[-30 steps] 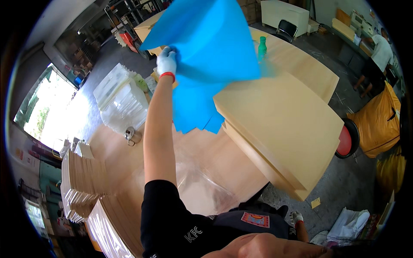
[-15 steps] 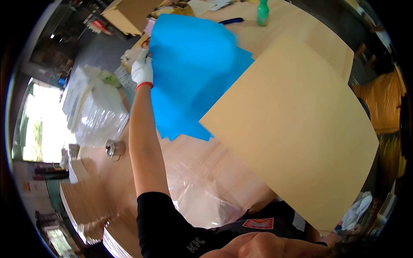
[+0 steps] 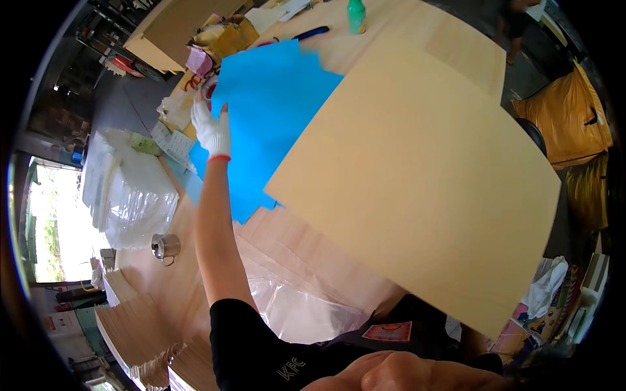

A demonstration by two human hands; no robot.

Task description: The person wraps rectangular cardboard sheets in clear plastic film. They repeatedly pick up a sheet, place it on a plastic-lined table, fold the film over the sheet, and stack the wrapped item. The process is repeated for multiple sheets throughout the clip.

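My left hand (image 3: 212, 133) wears a white knitted glove with a red cuff. Its fingers are stretched out and the thumb stands apart, over the left edge of the blue sheets (image 3: 274, 111). These sheets lie loosely overlapped on the table, their corners fanned out. A large tan sheet (image 3: 424, 176) is tilted up across the right side and covers part of the blue. My right hand does not show; the tan sheet hides that area. Transparent plastic film (image 3: 303, 306) lies on the table close to my body.
Left stand a plastic-wrapped stack (image 3: 134, 189), a metal cup (image 3: 165, 247) and stacks of brown sheets (image 3: 137, 329). Beyond the blue sheets are a tape roll (image 3: 208, 90), a cardboard box (image 3: 186, 29), a dark-blue-handled tool (image 3: 312, 32) and a green bottle (image 3: 356, 16). Yellow sacks (image 3: 564, 124) stand right.
My left hand has let go of the blue sheet's edge and its fingers have spread. The raised blue sheet now lies flatter. In view, the tan sheet has shifted left over the blue.
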